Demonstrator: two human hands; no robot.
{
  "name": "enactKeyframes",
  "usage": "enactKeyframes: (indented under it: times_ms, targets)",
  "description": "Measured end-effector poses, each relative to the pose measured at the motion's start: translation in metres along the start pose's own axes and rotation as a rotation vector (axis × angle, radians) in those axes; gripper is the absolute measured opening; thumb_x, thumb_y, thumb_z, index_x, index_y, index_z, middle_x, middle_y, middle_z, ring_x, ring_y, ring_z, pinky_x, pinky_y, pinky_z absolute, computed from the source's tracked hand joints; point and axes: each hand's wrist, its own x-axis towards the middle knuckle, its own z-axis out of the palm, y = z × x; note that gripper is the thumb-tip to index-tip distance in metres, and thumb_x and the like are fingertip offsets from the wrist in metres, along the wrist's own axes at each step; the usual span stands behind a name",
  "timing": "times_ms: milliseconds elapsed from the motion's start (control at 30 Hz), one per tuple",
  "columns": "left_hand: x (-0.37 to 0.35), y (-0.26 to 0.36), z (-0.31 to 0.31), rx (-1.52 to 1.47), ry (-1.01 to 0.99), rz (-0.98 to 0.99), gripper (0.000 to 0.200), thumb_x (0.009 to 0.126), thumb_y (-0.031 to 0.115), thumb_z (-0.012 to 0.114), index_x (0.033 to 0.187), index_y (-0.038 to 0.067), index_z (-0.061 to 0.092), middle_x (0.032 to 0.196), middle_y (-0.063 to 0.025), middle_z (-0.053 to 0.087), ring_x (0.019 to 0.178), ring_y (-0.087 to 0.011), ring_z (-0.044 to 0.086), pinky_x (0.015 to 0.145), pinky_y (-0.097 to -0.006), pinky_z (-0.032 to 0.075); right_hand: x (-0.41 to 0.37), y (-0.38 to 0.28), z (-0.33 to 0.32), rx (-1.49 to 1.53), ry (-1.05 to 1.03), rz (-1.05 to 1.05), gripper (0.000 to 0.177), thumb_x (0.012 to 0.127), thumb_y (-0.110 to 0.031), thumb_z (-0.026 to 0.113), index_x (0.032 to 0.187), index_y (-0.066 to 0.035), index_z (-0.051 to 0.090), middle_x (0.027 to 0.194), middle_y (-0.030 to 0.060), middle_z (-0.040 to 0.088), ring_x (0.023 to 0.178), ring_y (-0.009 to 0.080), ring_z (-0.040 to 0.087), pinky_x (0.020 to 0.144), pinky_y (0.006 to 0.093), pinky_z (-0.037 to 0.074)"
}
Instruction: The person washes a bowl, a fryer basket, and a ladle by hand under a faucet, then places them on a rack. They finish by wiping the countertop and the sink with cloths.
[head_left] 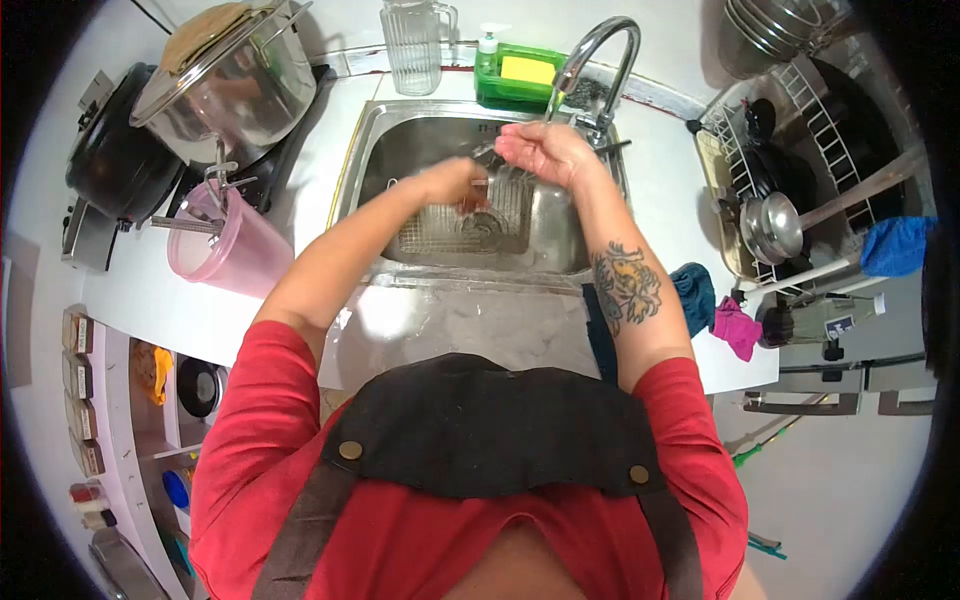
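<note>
Over the steel sink [350,190], my right hand [548,152] is turned palm up beneath the curved faucet [628,60], its fingers stretched out and nothing seen in it. Water runs from the spout onto this hand. To its left, my left hand [458,186] hangs above the basin, smeared by motion. Its fingers are too blurred to show whether they hold anything. Below the hands, a wire rack [430,235] lies in the bottom of the sink, around the drain.
Behind the sink stand a green caddy [490,92] with a yellow sponge [527,70] and a glass pitcher [412,50]. A pink container of utensils [245,245] and a large steel pot [270,95] are left. A dish rack [722,190] and cloths [692,290] are right.
</note>
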Motion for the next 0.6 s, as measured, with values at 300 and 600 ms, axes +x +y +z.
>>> enactKeyframes:
  times_ms: [300, 600]
  targets:
    - [0.051, 0.014, -0.023, -0.032, 0.150, 0.117, 0.048, 0.079, 0.043, 0.050, 0.054, 0.002, 0.049, 0.047, -0.0028, 0.041, 0.044, -0.0124, 0.039, 0.044, -0.0283, 0.035, -0.002, -0.018, -0.008, -0.630, 0.109, -0.291, 0.027, 0.080, -0.021, 0.049, 0.086, 0.004, 0.057, 0.075, 0.0148, 0.059, 0.067, 0.0191, 0.059, 0.064, 0.0344, 0.049]
    - [0.050, 0.023, -0.057, -0.136, 0.132, 0.007, 0.056, 0.072, 0.055, 0.055, 0.046, 0.006, 0.044, 0.047, 0.0002, 0.039, 0.045, -0.0117, 0.034, 0.046, -0.0264, 0.030, -0.027, -0.017, -0.020, -1.294, 0.120, -0.146, 0.056, 0.079, -0.053, 0.044, 0.089, 0.001, 0.057, 0.070, 0.0092, 0.056, 0.074, 0.0184, 0.052, 0.071, 0.0302, 0.039]
